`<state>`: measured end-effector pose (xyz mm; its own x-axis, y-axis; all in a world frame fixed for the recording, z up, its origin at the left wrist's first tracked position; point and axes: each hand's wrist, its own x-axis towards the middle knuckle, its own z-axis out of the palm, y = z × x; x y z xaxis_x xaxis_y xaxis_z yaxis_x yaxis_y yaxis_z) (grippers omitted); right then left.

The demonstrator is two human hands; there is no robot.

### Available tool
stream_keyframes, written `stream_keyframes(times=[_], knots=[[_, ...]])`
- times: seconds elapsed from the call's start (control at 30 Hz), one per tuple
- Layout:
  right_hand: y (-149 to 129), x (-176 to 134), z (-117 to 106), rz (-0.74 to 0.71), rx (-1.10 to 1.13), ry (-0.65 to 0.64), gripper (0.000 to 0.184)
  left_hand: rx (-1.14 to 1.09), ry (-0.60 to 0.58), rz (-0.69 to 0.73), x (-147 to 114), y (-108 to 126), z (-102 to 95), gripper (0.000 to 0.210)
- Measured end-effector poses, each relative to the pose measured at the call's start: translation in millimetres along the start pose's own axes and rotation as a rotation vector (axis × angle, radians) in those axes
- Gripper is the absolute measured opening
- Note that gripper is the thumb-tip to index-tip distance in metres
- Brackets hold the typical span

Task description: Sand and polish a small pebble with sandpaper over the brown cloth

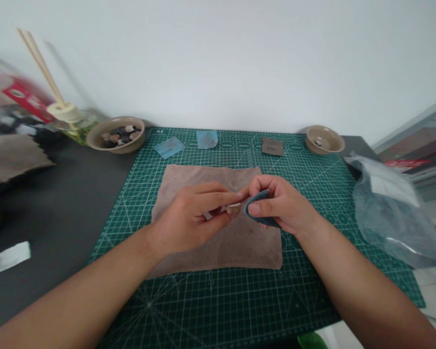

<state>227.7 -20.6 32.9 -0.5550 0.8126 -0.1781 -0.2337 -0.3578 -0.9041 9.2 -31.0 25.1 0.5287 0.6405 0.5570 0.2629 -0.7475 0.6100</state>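
My left hand [196,213] pinches a small tan-and-white stone [234,209] between thumb and fingertips. Folded in my right hand [281,206] is a dark blue-grey piece of sandpaper [257,210], its curved edge close beside the stone. Whether the paper touches the stone I cannot tell. Both hands are above a brown cloth [218,254], which lies on a green cutting mat [210,305]. The fingers cover part of the stone.
At the back left a bowl [94,140] holds several stones; another bowl [325,145] at the back right holds a small piece. Two blue sandpaper squares [170,147] and a brown one [272,146] lie along the back. A reed diffuser [65,114] stands left, a plastic bag [388,213] right.
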Motion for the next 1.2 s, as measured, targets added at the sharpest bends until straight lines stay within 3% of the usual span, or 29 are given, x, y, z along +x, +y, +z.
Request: stream_keyframes(times=[0.57, 0.8, 1.03, 1.13, 1.2], knots=[[2.2, -0.1, 0.2, -0.012, -0.018, 0.002, 0.037, 0.008, -0.026, 0.032, 0.5, 0.5, -0.3, 0.030], [2.9, 1.6, 0.7, -0.052, -0.360, 0.045, 0.035, 0.050, -0.088, 0.053, -0.5, -1.0, -1.4, 0.021], [13.0, 4.1, 9.5, -0.136, -0.872, 0.162, 0.028, 0.420, -0.263, 0.096, -6.5, -6.9, 2.7, 0.028], [15.0, 5.3, 11.9, -0.150, -0.938, 0.182, 0.027, 0.527, -0.327, 0.062, -7.6, -3.7, 4.3, 0.026], [12.1, 5.6, 11.1, -0.117, -0.873, 0.152, 0.028, 0.473, -0.305, 0.044, -7.0, -0.7, 4.5, 0.021]])
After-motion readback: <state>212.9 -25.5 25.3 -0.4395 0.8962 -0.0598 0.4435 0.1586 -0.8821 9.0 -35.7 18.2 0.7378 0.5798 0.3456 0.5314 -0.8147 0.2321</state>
